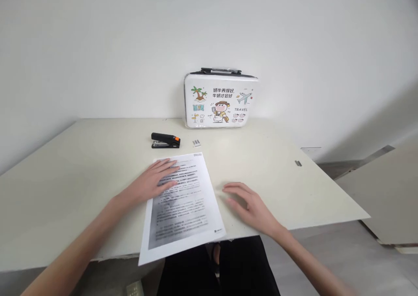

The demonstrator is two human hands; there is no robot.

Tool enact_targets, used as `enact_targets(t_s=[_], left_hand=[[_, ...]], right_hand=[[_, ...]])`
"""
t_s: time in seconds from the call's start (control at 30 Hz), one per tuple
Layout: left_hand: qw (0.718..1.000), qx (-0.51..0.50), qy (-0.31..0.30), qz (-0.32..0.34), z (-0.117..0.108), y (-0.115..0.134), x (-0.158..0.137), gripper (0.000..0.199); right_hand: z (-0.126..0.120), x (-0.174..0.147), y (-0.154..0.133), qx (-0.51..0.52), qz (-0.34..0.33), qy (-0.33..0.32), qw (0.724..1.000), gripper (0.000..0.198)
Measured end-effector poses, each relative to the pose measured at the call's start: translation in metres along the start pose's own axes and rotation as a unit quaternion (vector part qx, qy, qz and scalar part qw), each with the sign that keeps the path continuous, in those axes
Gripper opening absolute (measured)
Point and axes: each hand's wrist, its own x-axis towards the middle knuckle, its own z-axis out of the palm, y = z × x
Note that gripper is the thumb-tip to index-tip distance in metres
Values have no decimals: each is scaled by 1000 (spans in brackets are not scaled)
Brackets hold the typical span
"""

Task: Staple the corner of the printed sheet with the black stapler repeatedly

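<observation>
A printed sheet of paper (186, 209) lies on the white table, its lower left corner jutting past the front edge. Flat on its upper left part rests my left hand (156, 180), fingers spread. To the right of the paper, my right hand (246, 204) is at the table with fingers loosely bent and apart, holding nothing. A black stapler (165, 141) with an orange button sits beyond the paper. Beside it lie a few small strips of staples (196, 143). I cannot tell whether there is more than one sheet.
Against the wall stands a white case (220, 102) with cartoon prints and a black handle. A small grey strip (298, 163) lies near the right edge of the table (267, 156). Pale boards (382, 191) lean at the right, and my legs are under the front edge.
</observation>
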Motion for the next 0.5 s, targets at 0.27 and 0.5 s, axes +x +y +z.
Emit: enact_targets(t_s=[0.27, 0.5], left_hand=[[993, -79, 76, -37, -11, -16, 1, 51], [920, -164, 220, -280, -24, -29, 7, 41]], right_hand=[[-33, 52, 45, 89, 131, -24, 987, 40], [-35, 107, 70, 148, 168, 10, 975, 45]])
